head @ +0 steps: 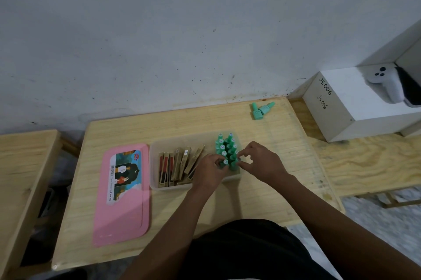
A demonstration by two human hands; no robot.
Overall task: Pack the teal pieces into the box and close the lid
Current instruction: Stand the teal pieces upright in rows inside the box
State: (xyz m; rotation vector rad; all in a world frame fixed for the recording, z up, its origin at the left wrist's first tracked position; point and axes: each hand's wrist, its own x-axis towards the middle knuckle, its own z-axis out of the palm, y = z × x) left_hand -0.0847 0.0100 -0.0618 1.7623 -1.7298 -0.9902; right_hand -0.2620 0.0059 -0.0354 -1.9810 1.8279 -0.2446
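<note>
1. Worktop (227, 206) carried everything; pink lid (123, 211) lay left of the box (157, 186), off.
2. Box had brown sticks (175, 165) left, teal bottles (227, 145) standing in two rows right.
3. Left hand (209, 170) had its grip curled round the nearest bottle; right hand (262, 161) pinched its neighbour.
4. Two loose teal bottles (262, 110) lay by the wall (159, 40), well apart: easy to forget, and a bump could've toppled the rows.
</note>
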